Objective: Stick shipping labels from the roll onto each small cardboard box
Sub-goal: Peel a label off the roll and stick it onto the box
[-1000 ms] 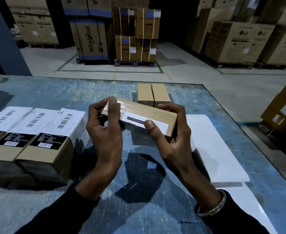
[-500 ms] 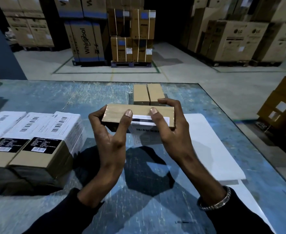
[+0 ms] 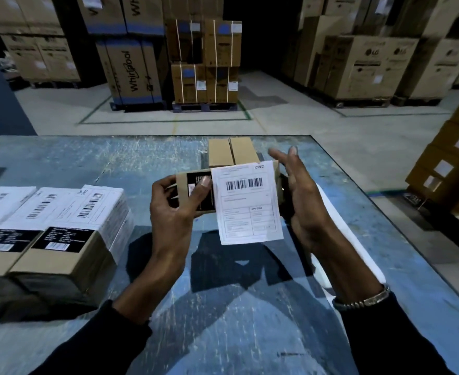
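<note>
In the head view, a small brown cardboard box [image 3: 195, 194] is held above the scratched blue table [image 3: 87, 163], with its long axis running left to right. A white shipping label with a barcode [image 3: 247, 201] is stuck on its right part and hangs down past the lower edge of the box. The left end of the box is gripped by the left hand [image 3: 174, 209], with the thumb pressed on a black printed panel. The right hand [image 3: 301, 201] is kept at the right end, with the fingers straight and spread, pointing away from the person.
</note>
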The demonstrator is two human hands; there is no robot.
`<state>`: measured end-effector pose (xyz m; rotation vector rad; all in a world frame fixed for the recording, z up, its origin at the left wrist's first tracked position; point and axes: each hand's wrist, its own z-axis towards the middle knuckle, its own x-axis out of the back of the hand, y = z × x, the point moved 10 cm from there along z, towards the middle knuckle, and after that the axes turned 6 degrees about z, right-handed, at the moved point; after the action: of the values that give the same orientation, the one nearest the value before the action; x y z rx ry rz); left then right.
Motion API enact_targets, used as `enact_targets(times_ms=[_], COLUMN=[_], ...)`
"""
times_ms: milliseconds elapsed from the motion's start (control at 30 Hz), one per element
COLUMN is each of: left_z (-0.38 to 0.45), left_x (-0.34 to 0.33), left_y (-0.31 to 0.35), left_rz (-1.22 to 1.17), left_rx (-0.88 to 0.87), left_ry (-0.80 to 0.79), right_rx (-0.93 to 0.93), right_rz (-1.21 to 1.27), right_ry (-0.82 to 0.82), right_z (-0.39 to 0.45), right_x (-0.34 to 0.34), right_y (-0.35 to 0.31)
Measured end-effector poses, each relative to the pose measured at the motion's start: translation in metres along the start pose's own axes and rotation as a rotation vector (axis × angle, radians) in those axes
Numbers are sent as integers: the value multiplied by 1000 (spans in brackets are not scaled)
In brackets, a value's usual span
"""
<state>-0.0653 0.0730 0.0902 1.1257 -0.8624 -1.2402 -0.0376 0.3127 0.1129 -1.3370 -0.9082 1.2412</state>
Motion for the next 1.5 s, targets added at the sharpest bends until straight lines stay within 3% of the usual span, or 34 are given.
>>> enact_targets(times_ms=[133, 267, 433, 567, 700, 800, 967, 1067, 1200, 1367, 1500], left_z=[1, 7, -3, -20, -29, -25, 1, 13, 10, 12, 13], left_x=[1, -2, -22, -40, -41, -34, -26, -20, -26, -28, -34], left_y=[-5, -4, 31, 47, 60, 62, 43, 27, 17, 11, 4], left_rz=[-88, 14, 406, 685, 747, 616, 430, 287, 207, 201, 354], left_rx=[108, 36, -429, -828, -1009, -922, -584, -372, -253, -184, -211], left_ry=[28, -35, -291, -423, -440, -465, -444, -468, -562, -602, -693], right_rx=[18, -83, -241, -299, -353, -358, -310, -165, -47, 9, -5], right_rz=[-124, 10, 160, 184, 117, 61, -38, 6, -81, -208, -311], right_ry=[-130, -47, 104, 127, 100, 36, -118, -251, -484, -427, -403], right_z=[3, 2, -4, -5, -4, -2, 3, 5, -6, -5, -4], right_x=[-8, 0, 20, 31, 36, 35, 29, 21, 10, 13, 14], right_y=[0, 8, 22, 27, 33, 34, 24, 10, 6, 4, 9])
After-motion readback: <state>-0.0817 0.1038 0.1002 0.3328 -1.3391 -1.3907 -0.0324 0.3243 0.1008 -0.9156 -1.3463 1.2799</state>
